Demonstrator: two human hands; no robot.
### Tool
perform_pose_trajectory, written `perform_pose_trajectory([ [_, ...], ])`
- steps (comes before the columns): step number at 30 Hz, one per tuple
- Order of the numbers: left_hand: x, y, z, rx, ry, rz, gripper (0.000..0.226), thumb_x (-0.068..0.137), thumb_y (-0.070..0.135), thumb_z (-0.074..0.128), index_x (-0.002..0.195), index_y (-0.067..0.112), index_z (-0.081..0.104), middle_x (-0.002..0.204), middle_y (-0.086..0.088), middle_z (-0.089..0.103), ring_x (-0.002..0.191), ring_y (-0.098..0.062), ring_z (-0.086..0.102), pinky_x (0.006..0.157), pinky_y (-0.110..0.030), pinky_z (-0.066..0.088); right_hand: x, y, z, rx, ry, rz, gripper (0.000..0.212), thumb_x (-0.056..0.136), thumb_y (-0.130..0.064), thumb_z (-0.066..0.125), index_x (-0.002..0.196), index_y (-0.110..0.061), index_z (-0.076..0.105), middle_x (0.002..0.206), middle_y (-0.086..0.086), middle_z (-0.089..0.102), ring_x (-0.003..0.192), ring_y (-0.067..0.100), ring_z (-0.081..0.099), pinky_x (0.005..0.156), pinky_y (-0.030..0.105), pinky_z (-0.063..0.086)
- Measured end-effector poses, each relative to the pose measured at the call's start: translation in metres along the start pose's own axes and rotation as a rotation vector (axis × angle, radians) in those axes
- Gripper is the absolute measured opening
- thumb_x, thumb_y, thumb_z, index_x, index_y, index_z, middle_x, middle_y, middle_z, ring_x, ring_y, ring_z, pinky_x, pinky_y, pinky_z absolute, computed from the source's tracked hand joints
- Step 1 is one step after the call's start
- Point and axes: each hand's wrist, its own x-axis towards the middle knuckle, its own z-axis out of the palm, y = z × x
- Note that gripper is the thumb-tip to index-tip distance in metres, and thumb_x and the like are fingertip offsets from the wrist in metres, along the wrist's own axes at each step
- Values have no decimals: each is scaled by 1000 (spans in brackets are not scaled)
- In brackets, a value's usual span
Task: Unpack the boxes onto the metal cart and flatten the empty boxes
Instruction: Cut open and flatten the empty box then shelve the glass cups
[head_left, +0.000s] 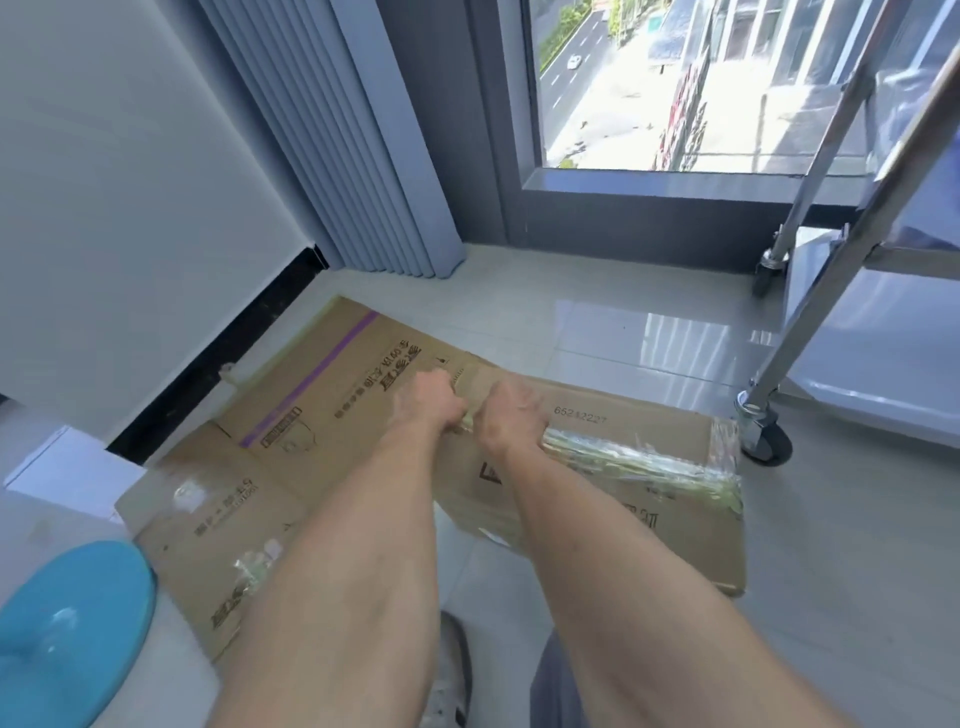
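A brown cardboard box (597, 467) sits on the pale tiled floor, its top seam bound with crinkled clear tape that runs to the right-hand edge; the number 65212227 is printed on its upper face. Beside it to the left, partly beneath it, a flattened cardboard box (291, 431) lies spread on the floor against the base of the wall, marked with a purple stripe, dark printed characters and scraps of clear tape. At the right stands the metal cart (831, 291), a steel frame with slanting tubular legs on grey castor wheels and a shiny lower shelf, just beyond the taped box's right end.
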Motion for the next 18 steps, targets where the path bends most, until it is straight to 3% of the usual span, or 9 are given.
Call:
perform_pose_trajectory([
  [2, -11, 15, 22, 16, 10, 26, 15, 86, 15, 54, 85, 12, 69, 95, -9, 69, 87, -30, 65, 67, -30, 45, -4, 13, 10, -111, 3, -43, 30, 94, -3, 41, 114, -8, 63, 119, 15, 55, 112, 34, 48, 93, 44, 41],
  [5, -18, 18, 40, 28, 59, 52, 17, 89, 13, 56, 80, 10, 71, 94, -9, 70, 88, -27, 64, 70, -33, 53, -11, 29, 22, -205, 60, -80, 34, 93, -2, 37, 118, -10, 58, 123, 14, 52, 114, 32, 46, 96, 42, 39],
  [9, -24, 17, 50, 30, 112, 129, 17, 92, 14, 58, 99, 11, 74, 107, -9, 65, 110, -25, 55, 91, -38, 52, -16, 44, 22, -260, 61, -117, 31, 89, -6, 44, 118, -12, 54, 122, 13, 52, 113, 31, 46, 97, 43, 37],
  [11, -24, 26, 47, 19, 98, 184, 24, 93, 11, 57, 107, 17, 75, 109, -8, 67, 113, -25, 56, 94, -37, 51, -15, 48, 8, -274, 21, -147, 32, 90, -7, 48, 122, -10, 54, 124, 13, 52, 116, 31, 48, 97, 44, 39],
  [13, -27, 39, 45, -8, 73, 208, 28, 91, 8, 53, 103, 18, 76, 102, -8, 71, 98, -24, 62, 80, -34, 53, -15, 51, -9, -262, -10, -129, 31, 91, -3, 49, 120, -9, 59, 123, 13, 56, 115, 32, 53, 92, 43, 43],
  [15, -36, 53, 42, -16, 42, 179, 31, 89, 5, 48, 94, 17, 76, 94, -9, 72, 83, -24, 62, 67, -30, 46, -17, 54, -25, -242, -7, -78, 26, 91, -2, 50, 111, -9, 65, 115, 12, 63, 108, 32, 59, 88, 39, 45],
  [18, -47, 60, 35, 7, -27, 137, 28, 88, 3, 47, 86, 13, 73, 92, -10, 70, 83, -27, 60, 70, -31, 43, -25, 56, -38, -186, -48, -17, 24, 91, -3, 50, 109, -9, 65, 114, 11, 64, 107, 33, 60, 92, 41, 47],
])
